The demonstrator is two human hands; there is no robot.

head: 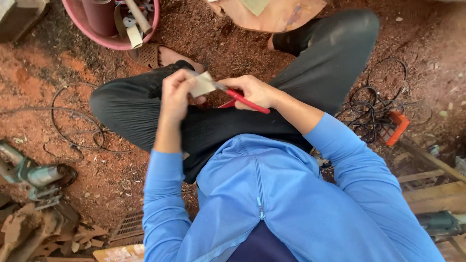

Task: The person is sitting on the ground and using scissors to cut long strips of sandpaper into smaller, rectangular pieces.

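Seated on red sawdust ground, knees up, looking down over my blue jacket (pixel 272 204).

My left hand (pixel 175 94) is closed around a small pale wood offcut (pixel 203 84), thumb and fingertips pinching its left end so the free end points toward 3 o'clock. The piece sits just above my lap, near centre of view, slightly toward 12 o'clock.

My right hand (pixel 253 91) is wrapped around a red-handled tool (pixel 245 102). The handle runs down toward 4 o'clock, the working tip meets the offcut's right edge. Whether it is a blade or a marker tip I cannot tell; it is too small.

Handling judgement: the offcut looks light, thin and stiff, dry rather than slippery. Probably prone to splitting at the thin end if levered. Best held by the thick end, fingers kept clear of the tip's line.

Around me: pink plastic basin (pixel 114 42) with scraps at 11 o'clock, coiled black wire (pixel 371 104) and an orange crate (pixel 397 127) at 3 o'clock, a green power tool (pixel 34 174) at 8 o'clock, planks (pixel 432 194) at 4 o'clock.
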